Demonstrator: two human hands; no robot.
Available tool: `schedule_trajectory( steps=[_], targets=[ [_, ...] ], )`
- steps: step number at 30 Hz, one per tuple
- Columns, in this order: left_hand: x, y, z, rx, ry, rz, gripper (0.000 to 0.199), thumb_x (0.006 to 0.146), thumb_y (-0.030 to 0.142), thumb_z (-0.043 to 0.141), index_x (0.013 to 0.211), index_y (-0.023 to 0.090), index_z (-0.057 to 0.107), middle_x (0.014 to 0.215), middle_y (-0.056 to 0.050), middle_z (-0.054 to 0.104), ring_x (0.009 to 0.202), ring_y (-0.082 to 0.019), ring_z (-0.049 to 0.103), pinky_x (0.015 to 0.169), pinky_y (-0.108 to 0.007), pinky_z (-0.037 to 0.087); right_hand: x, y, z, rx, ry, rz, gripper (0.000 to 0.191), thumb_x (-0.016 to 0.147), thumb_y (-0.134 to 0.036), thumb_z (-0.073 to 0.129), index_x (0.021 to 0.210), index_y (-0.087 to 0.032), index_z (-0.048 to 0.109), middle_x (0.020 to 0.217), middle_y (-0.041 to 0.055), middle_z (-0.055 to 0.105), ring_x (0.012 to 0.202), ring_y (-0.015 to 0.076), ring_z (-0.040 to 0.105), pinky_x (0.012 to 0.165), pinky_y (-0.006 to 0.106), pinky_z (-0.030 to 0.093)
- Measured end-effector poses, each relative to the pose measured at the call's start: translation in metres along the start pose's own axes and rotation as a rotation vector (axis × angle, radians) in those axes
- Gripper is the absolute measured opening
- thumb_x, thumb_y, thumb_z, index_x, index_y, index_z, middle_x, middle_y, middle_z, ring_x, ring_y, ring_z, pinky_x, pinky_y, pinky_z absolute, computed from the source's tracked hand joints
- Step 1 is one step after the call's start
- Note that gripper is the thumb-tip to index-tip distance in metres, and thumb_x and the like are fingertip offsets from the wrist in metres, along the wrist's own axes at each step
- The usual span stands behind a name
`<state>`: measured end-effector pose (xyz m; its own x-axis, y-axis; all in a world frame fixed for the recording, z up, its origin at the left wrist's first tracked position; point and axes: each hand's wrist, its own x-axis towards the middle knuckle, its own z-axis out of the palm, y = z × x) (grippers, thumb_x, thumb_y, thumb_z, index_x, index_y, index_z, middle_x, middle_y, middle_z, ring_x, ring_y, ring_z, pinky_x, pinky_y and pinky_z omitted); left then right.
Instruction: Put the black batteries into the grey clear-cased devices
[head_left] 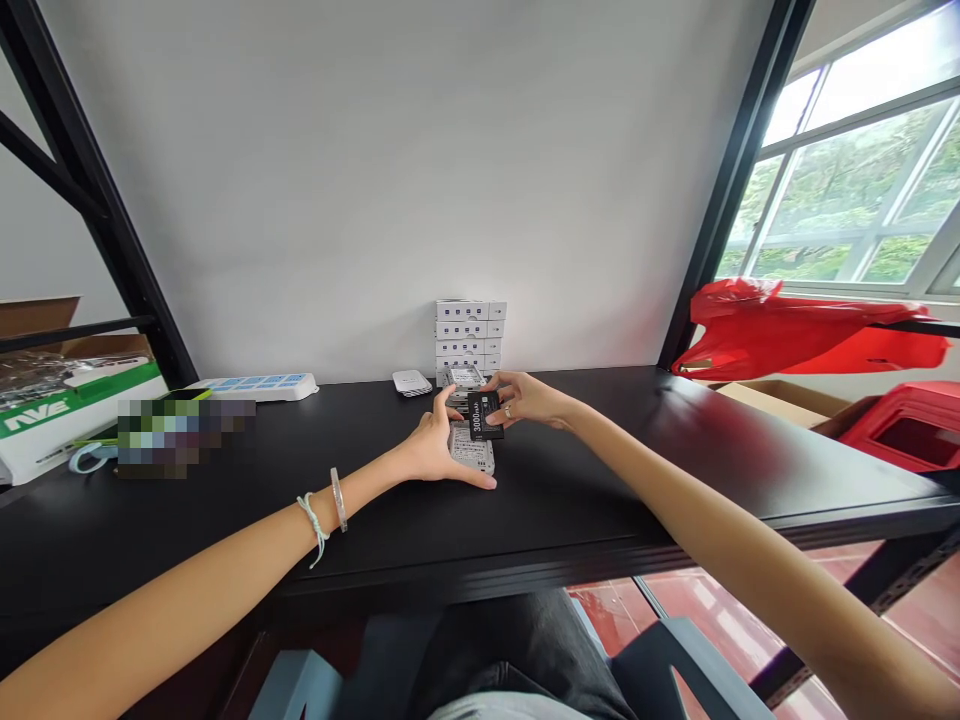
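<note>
While the right hand (pixel 517 400) holds one battery (pixel 485 416), the left hand (pixel 435 443) spreads nearby.

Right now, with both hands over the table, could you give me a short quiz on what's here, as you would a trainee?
1. Multiple choice: what does the right hand hold?
A) a red bag
B) a black battery
C) a pair of scissors

2. True or false: the stack of white boxes stands to the right of the long white strip.

3. Fill in the blank: the big print on the black battery reads "____mAh".

Key: 1. B; 2. true; 3. 3000
</note>
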<state>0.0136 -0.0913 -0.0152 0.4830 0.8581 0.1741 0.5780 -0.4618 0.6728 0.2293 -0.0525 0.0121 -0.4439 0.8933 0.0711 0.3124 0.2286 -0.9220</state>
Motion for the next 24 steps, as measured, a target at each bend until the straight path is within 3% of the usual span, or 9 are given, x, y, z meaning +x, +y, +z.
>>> schedule_trajectory(
  steps=[7,12,17,24],
  targets=[
    [0.001,-0.001,0.007,0.000,0.059,-0.014,0.147,0.037,0.059,0.085,0.146,0.020,-0.005,0.137,-0.022,0.030,0.133,-0.037,0.027,0.106,-0.056,0.028,0.005,0.005,0.018,-0.092,-0.027,-0.169,0.049,0.056,-0.024,0.082,0.097,-0.017,0.057,0.078,-0.0013,0.062,0.071,0.0131,0.056,0.066,0.030,0.049],
    [0.002,-0.001,0.007,-0.009,0.071,0.009,0.145,0.038,0.060,0.084,0.146,0.020,-0.004,0.135,-0.022,0.035,0.131,-0.036,0.032,0.105,-0.055,0.030,0.008,0.005,0.015,-0.187,-0.017,-0.237,0.050,0.057,-0.033,0.082,0.097,-0.016,0.058,0.080,0.0005,0.061,0.066,0.0120,0.051,0.062,0.029,0.044],
    [0.003,-0.003,0.008,0.013,0.068,0.020,0.144,0.038,0.061,0.084,0.146,0.021,-0.002,0.134,-0.020,0.038,0.131,-0.037,0.033,0.105,-0.055,0.030,0.003,0.002,0.009,-0.431,-0.029,-0.199,0.049,0.061,-0.044,0.078,0.100,-0.017,0.065,0.100,0.0067,0.062,0.084,0.0192,0.056,0.072,0.033,0.046],
    [-0.004,0.005,0.010,0.021,0.093,0.052,0.140,0.040,0.063,0.082,0.146,0.024,0.000,0.131,-0.018,0.041,0.129,-0.038,0.035,0.101,-0.056,0.034,0.000,-0.003,0.009,-0.488,-0.240,-0.158,0.049,0.062,-0.049,0.076,0.101,-0.021,0.066,0.116,0.0058,0.059,0.105,0.0248,0.055,0.087,0.035,0.045]
  ],
)
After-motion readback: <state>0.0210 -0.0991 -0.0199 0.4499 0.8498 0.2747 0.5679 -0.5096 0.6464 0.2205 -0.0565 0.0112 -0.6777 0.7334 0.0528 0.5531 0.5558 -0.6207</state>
